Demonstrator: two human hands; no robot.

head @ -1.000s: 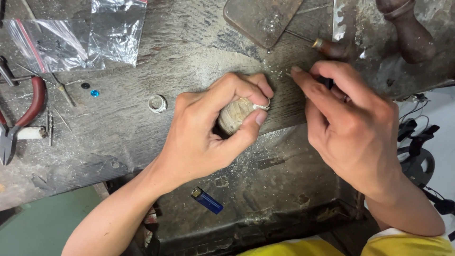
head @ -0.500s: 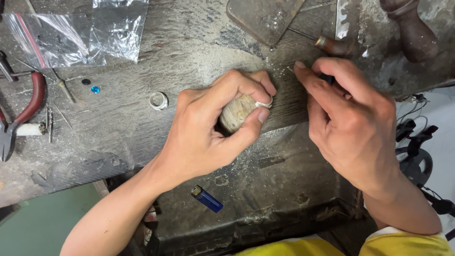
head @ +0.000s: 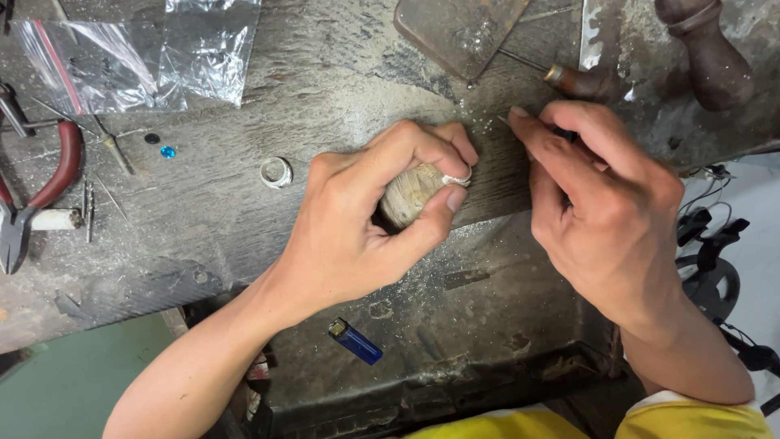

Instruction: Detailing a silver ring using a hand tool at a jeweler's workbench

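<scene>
My left hand grips a rounded pale wooden holder against the worn bench, and a small silver ring sits at the holder's end between my thumb and forefinger. My right hand is closed around a thin tool, mostly hidden by the fingers, whose fine tip lies just right of and above the ring. A second silver ring lies loose on the bench to the left of my left hand.
Red-handled pliers, a small blue stone, thin metal bits and clear plastic bags lie at the left. A metal plate, wooden-handled tools sit at the back. A blue lighter rests in the lower tray.
My right hand has shifted slightly up and to the right, away from the ring. My left hand keeps the holder in place.
</scene>
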